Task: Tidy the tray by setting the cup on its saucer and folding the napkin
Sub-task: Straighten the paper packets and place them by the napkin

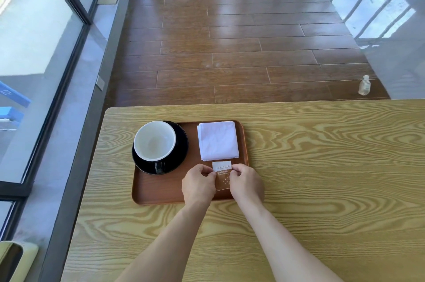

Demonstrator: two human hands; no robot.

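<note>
Over the near edge of the tray (147, 192), the left hand (198, 186) and right hand (246, 186) pinch a small packet (222, 174) between them. Beyond lies the folded napkin (218, 140); far left, the cup (154, 140) sits on its saucer (179, 150).

I see a pale wood-grain table (322, 166) filling six o'clock, with glossy dark plank floor (230, 40) beyond it at twelve. Dark-framed windows (46, 40) run along nine o'clock, and a small clear bottle (364, 85) stands on the floor at three.
</note>
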